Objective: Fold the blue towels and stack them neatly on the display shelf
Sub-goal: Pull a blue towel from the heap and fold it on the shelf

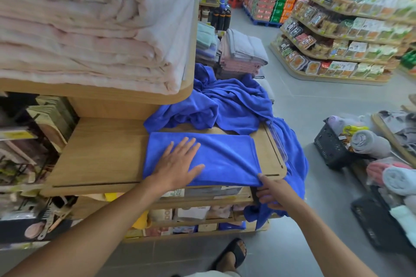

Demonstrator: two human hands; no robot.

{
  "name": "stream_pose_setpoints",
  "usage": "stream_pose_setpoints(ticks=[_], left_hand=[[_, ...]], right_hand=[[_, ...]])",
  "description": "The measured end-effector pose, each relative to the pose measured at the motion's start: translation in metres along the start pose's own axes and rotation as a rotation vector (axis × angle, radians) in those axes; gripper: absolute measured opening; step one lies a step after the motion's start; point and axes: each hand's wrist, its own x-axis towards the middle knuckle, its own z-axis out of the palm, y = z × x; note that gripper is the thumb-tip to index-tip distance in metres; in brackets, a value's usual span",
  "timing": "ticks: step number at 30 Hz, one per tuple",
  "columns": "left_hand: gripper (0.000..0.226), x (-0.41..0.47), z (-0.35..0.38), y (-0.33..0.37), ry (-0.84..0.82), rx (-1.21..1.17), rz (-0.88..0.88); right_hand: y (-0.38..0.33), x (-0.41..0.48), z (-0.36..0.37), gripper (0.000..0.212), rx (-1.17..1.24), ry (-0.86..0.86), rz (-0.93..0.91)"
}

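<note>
A blue towel (pixel 225 153) lies spread flat on the wooden display shelf (pixel 96 153), its right end hanging over the shelf's front corner. My left hand (pixel 180 162) presses flat on the towel's left part with fingers straight and spread. My right hand (pixel 273 193) grips the towel's hanging corner just below the shelf edge. Behind the flat towel, a rumpled heap of blue towels (pixel 225 101) covers the back of the shelf and drapes down its right side.
A thick stack of folded pink bedding (pixel 90 29) fills the shelf above. Folded grey and pink towels (pixel 243 54) stand behind the blue heap. Black baskets with rolled towels (pixel 351 146) sit on the floor at right. My sandalled foot (pixel 231 254) is below.
</note>
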Motion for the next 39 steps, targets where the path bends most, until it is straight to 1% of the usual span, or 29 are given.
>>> stream_pose_setpoints(ticks=[2,3,5,7,9,11,12,14,16,18,20,21,24,25,27,29,32,33,35,37,39], left_hand=[[0.094,-0.007,0.005,0.016,-0.073,0.037,0.127],[0.095,-0.011,0.009,0.020,-0.105,0.088,0.165],[0.089,-0.018,0.018,0.024,-0.104,0.179,0.186],[0.082,-0.024,0.022,0.023,-0.082,0.185,0.183],[0.080,-0.028,0.023,0.022,-0.083,0.148,0.204],[0.092,-0.030,0.020,0.022,-0.095,0.063,0.200],[0.096,-0.029,0.018,0.023,-0.091,0.011,0.175],[0.093,-0.022,0.012,0.026,-0.040,-0.043,0.093],[0.087,-0.010,0.008,0.028,0.010,-0.016,0.006],[0.078,0.000,0.010,0.026,0.002,0.032,-0.051],[0.078,0.003,0.015,0.024,-0.017,0.067,-0.069],[0.080,0.003,0.018,0.023,-0.014,0.081,-0.070],[0.085,0.001,0.023,0.021,0.015,0.066,-0.068],[0.085,0.001,0.024,0.020,0.018,0.053,-0.064],[0.085,0.001,0.024,0.019,0.020,0.038,-0.066],[0.086,0.002,0.025,0.021,0.017,0.036,-0.077],[0.089,0.008,0.024,0.025,-0.003,0.034,-0.101],[0.090,0.011,0.024,0.027,-0.011,0.032,-0.107],[0.089,0.020,0.023,0.031,-0.019,0.031,-0.110],[0.085,0.028,0.022,0.034,-0.034,0.034,-0.094],[0.083,0.031,0.021,0.036,-0.038,0.023,-0.079]], right_hand=[[0.002,0.000,0.003,0.042,0.063,0.021,-0.047],[0.003,0.000,0.004,0.036,0.101,0.019,-0.063],[0.001,0.002,0.002,0.025,0.219,0.001,-0.079],[-0.004,0.005,-0.001,0.020,0.321,-0.010,-0.080],[-0.011,0.008,-0.003,0.025,0.304,-0.002,-0.098],[-0.022,0.011,-0.003,0.034,0.197,0.024,-0.141],[-0.029,0.012,-0.003,0.035,0.144,0.028,-0.154],[-0.047,0.014,-0.002,0.042,0.080,0.019,-0.146],[-0.063,0.016,0.001,0.050,0.017,0.027,-0.147],[-0.075,0.019,0.008,0.048,-0.051,0.064,-0.152],[-0.082,0.023,0.016,0.048,-0.084,0.094,-0.158],[-0.085,0.025,0.018,0.047,-0.087,0.101,-0.165],[-0.088,0.033,0.015,0.029,-0.020,0.090,-0.211],[-0.086,0.034,0.011,0.027,0.013,0.093,-0.220],[-0.081,0.036,0.005,0.034,0.031,0.102,-0.226],[-0.076,0.034,0.003,0.042,0.029,0.074,-0.223],[-0.071,0.026,0.003,0.043,0.092,-0.043,-0.099],[-0.071,0.024,0.003,0.043,0.105,-0.056,-0.080],[-0.074,0.022,-0.002,0.034,0.124,-0.008,-0.134],[-0.083,0.018,-0.008,0.021,0.109,0.077,-0.256],[-0.097,0.011,-0.012,0.016,0.043,0.146,-0.401]])
